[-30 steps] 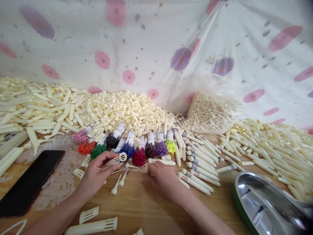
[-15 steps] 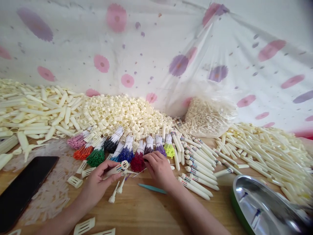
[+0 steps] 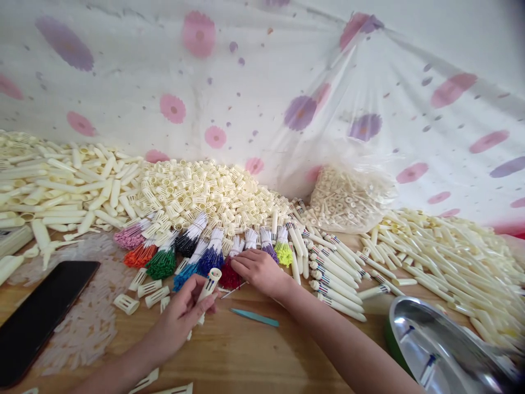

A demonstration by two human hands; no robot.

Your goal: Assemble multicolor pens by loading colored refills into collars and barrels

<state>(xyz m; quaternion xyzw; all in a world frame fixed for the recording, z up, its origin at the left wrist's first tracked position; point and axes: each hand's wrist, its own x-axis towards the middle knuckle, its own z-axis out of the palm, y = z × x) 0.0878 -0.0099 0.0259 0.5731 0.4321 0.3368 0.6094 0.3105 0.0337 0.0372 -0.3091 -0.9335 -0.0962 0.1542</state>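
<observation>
My left hand (image 3: 184,309) is closed around a cream multicolour pen barrel (image 3: 210,284), its open slotted end tilted up and small coloured pieces showing in the slots. Over the bundle of dark red pen refills (image 3: 230,275), my right hand (image 3: 260,272) reaches with bent fingers; the fingertips touch the bundle's right side, and what they pinch is hidden. Beside it stand bundles of blue refills (image 3: 211,260), purple refills (image 3: 268,247) and yellow refills (image 3: 283,249). Partly behind my left hand lie light blue refills (image 3: 186,276).
A teal pointed tool (image 3: 255,317) lies in front. Pens with coloured tips (image 3: 338,298) are lined up at right, near a metal tray (image 3: 410,312). Heaps of slotted sleeves (image 3: 205,189) and cream barrels (image 3: 443,262) stand behind. A phone (image 3: 45,317) lies left.
My right hand has shifted slightly left, from the brown refills onto the dark red bundle. My left hand has tilted the pen barrel more upright and moved a little right.
</observation>
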